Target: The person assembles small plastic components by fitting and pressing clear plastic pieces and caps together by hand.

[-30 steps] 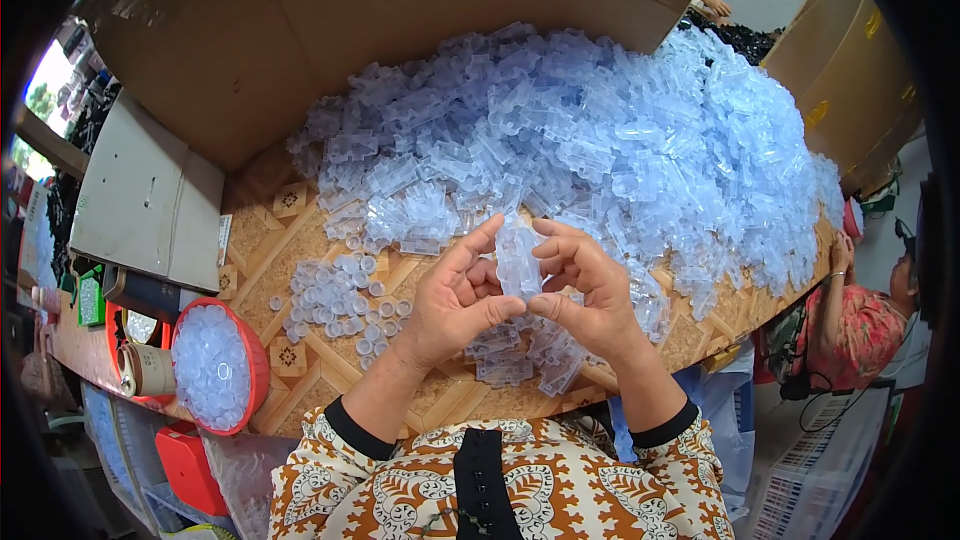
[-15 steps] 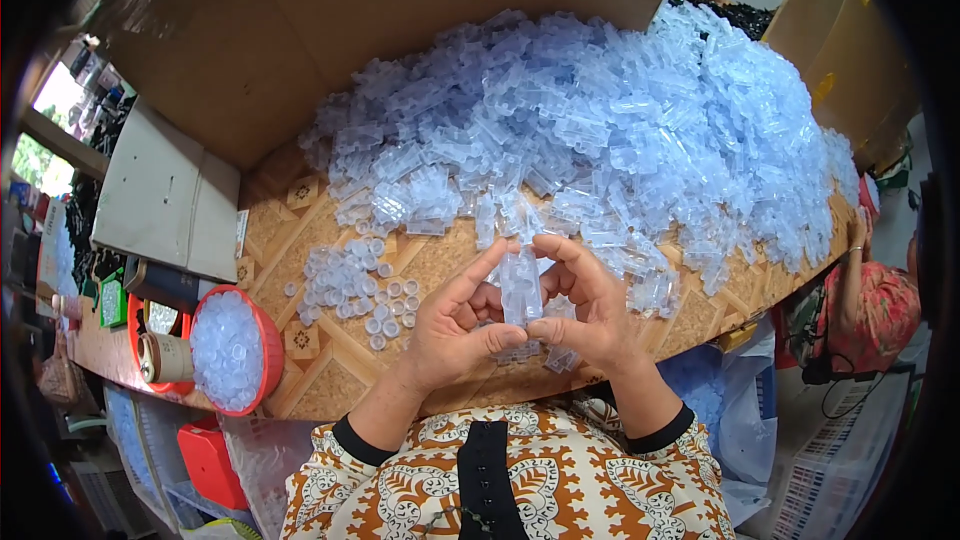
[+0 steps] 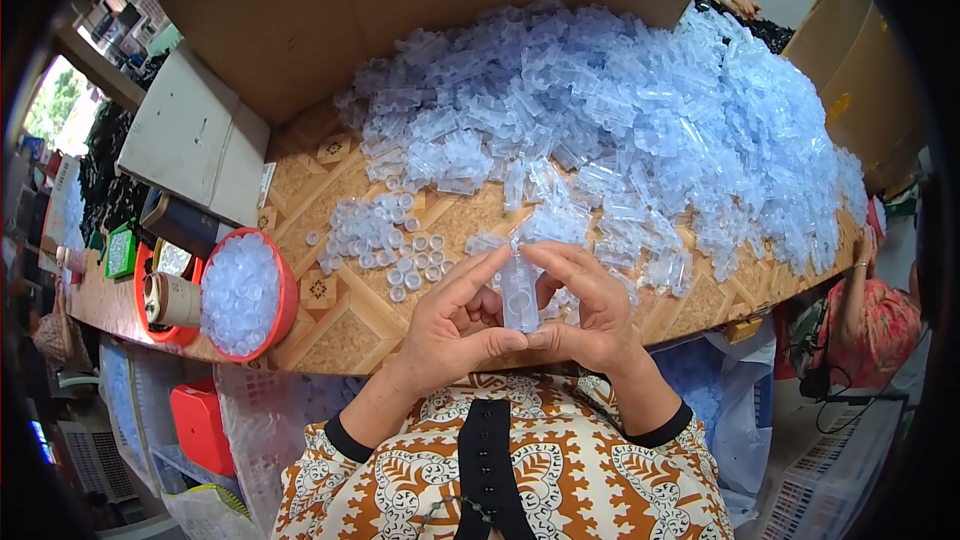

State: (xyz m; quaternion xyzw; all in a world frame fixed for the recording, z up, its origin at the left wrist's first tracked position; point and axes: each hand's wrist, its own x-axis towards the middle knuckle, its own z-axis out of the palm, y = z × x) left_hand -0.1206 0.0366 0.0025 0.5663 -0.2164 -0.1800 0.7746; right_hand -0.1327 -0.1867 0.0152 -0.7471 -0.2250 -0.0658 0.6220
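Kept clear plastic piece (image 3: 520, 298) pinched between left hand (image 3: 448, 325) and right hand (image 3: 592, 318); drew it nearer front edge of desk (image 3: 350, 342), right of loose caps (image 3: 368, 230). Probably had not finished handling.

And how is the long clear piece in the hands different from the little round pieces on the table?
The long clear piece is narrow and stretched out, while the little round pieces are short rings. The long clear piece is held between the left hand and right hand; the little round pieces lie loose in a cluster. Both look pale and see-through.
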